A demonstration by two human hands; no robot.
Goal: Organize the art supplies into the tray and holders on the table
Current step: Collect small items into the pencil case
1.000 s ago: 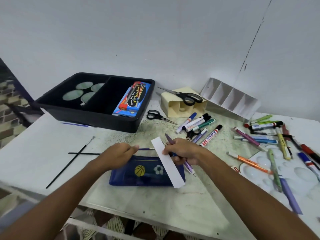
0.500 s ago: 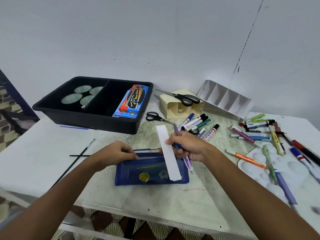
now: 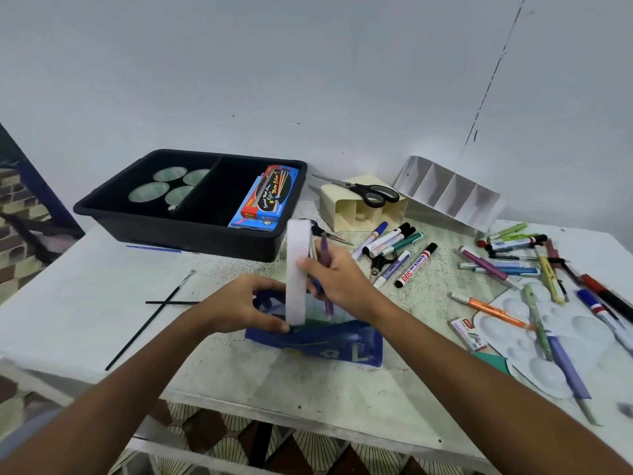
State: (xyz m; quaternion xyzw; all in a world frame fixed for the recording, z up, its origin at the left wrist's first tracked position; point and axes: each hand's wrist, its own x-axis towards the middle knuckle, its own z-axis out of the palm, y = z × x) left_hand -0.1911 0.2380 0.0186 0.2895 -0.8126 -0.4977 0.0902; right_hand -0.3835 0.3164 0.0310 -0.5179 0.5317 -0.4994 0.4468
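Pouch (image 3: 318, 341) mid-frame: left hand (image 3: 239, 305) pinches mouth open; right hand (image 3: 337, 281) grips white strip (image 3: 296, 272), probably pens too; lower straight in.

**Materials & finish**

Your tray (image 3: 178, 231) is black plastic w/ a slight sheen. The pencil pouch (image 3: 329, 342) looks glossy blue plastic, see-through. The strip (image 3: 297, 269) you hold is matt white. Colour box (image 3: 265, 200) is glossy printed card. Counter (image 3: 85, 303) is smooth, speckled, worn. The palette (image 3: 555, 351) is shiny white plastic.
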